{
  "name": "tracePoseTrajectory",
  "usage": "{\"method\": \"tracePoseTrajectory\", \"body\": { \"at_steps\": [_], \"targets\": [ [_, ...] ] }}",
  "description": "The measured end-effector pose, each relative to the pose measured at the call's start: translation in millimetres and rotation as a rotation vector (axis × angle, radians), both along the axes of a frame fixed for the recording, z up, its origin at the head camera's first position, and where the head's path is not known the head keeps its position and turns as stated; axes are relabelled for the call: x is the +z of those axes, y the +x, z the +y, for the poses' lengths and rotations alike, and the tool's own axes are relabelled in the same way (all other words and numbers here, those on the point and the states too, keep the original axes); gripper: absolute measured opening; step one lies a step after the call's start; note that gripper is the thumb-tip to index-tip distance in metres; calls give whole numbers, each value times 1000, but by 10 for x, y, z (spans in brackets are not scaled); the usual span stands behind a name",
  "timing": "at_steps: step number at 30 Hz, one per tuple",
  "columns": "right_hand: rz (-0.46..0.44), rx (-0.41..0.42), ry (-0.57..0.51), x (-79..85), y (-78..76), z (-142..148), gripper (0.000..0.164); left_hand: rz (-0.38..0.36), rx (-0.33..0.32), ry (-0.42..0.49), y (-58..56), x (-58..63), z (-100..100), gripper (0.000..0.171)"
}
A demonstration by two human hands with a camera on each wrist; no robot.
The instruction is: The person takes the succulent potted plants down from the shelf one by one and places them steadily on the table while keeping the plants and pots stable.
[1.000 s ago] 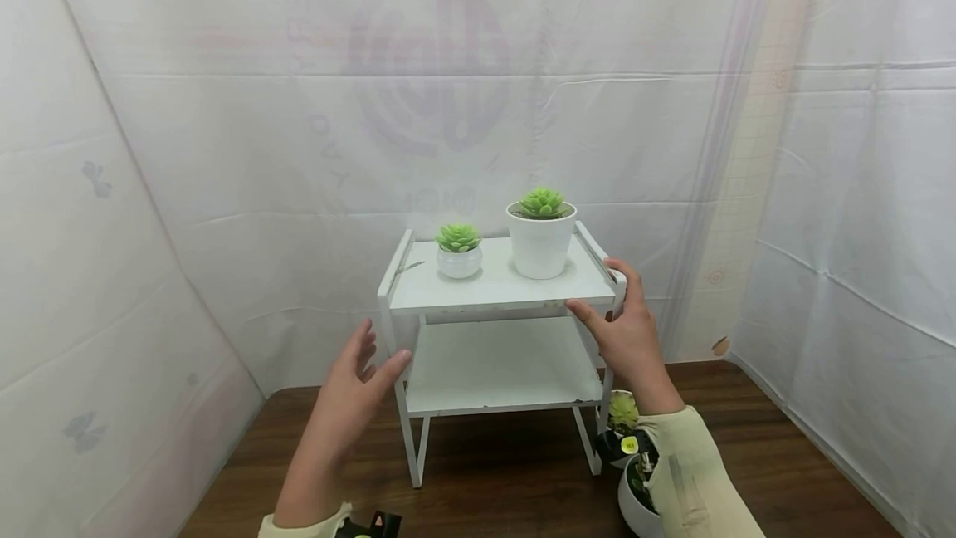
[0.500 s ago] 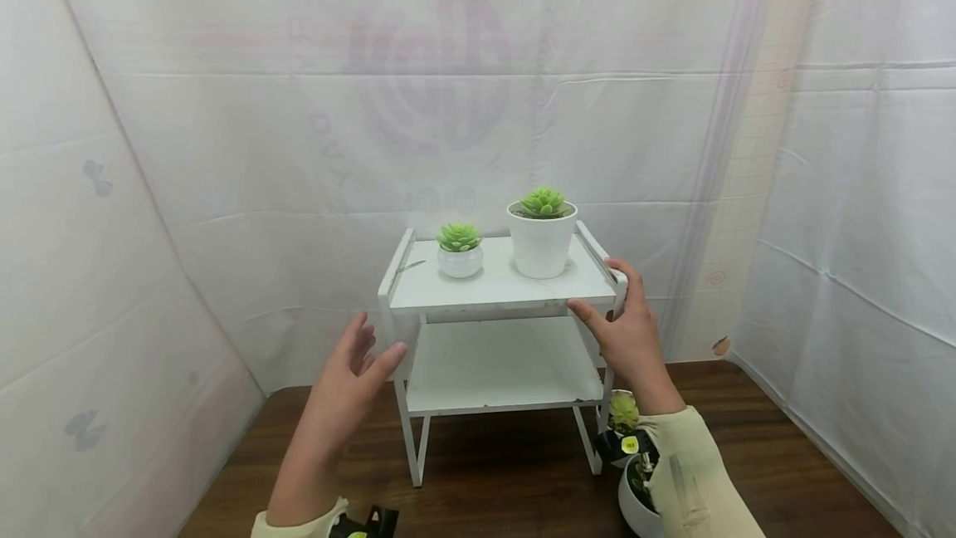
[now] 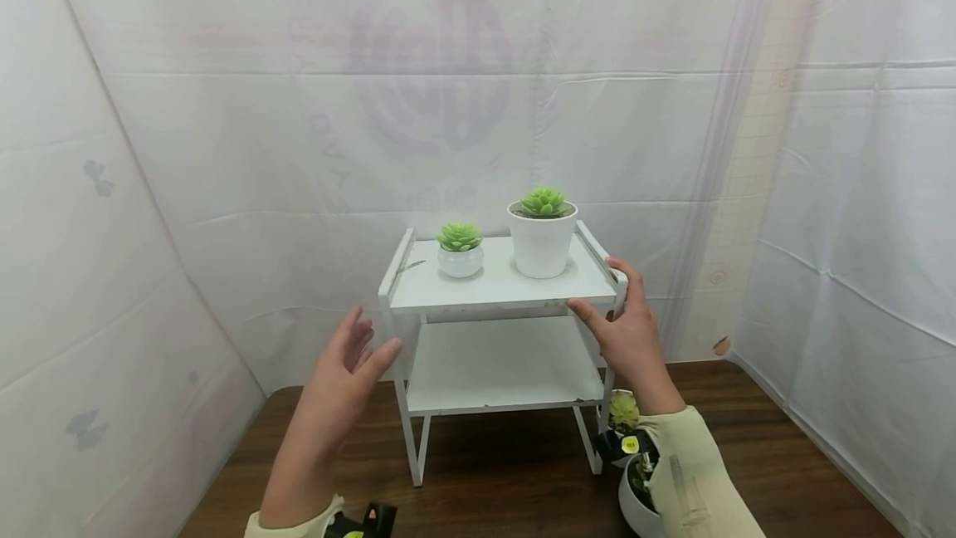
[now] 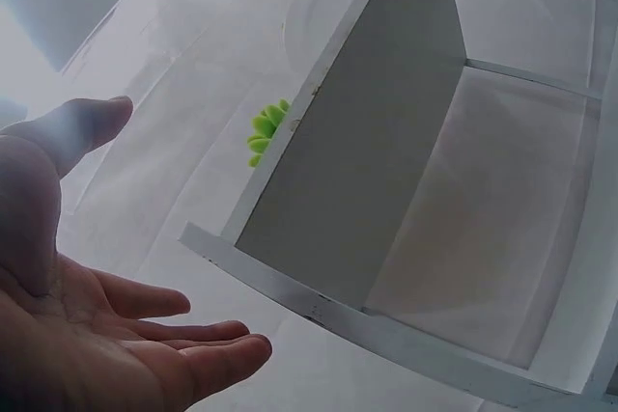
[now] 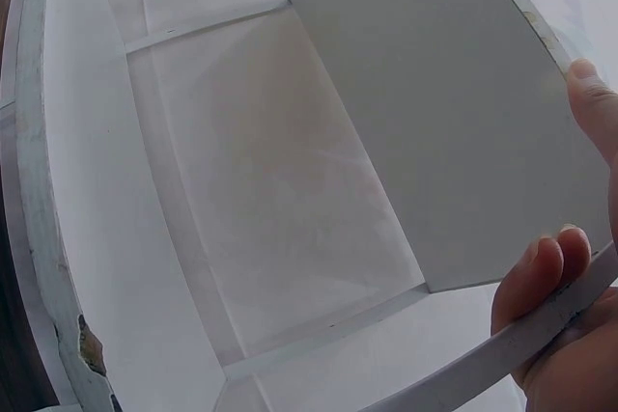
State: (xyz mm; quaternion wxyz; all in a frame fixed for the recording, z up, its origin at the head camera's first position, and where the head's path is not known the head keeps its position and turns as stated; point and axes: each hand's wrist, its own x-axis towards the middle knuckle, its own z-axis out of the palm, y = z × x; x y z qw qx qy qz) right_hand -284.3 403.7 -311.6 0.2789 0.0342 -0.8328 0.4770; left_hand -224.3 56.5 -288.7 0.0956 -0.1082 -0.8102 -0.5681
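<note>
a: what's each hand doing?
b: right hand (image 3: 631,343) is curled round the front right corner of the white rack (image 3: 500,364); left hand (image 3: 336,380) is spread, just apart from the rack's left side;
a: and the rack?
b: standing on the brown surface (image 3: 754,422), between left and right edges; small succulent (image 3: 460,260) nearer the rack's left edge up top, bigger succulent (image 3: 542,243) nearer the right

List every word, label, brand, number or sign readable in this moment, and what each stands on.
No text can be read with certainty.
White backdrop: faint letter-like marks and a round emblem, too pale to read.
Right wrist's black device: yellow label, marks too small to read.
Left wrist's black device: yellow patch, partly cut off, unreadable.
White shelf: no lettering seen.
</note>
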Motion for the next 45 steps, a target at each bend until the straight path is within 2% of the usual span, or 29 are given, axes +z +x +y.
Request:
{"method": "tracePoseTrajectory", "body": {
  "at_steps": [21, 29, 37, 45],
  "targets": [
    [0, -1, 0, 0, -5, -1, 85, 55, -22, -9, 140, 179, 8, 84],
    [-2, -2, -2, 6, -5, -2, 85, 95, -24, -7, 169, 187, 5, 80],
    [-2, -7, -3, 2, -4, -4, 84, 132, -55, 32, 226, 238, 20, 78],
    [12, 1, -8, -7, -1, 0, 84, 163, -54, 29, 233, 261, 35, 75]
  ]
}}
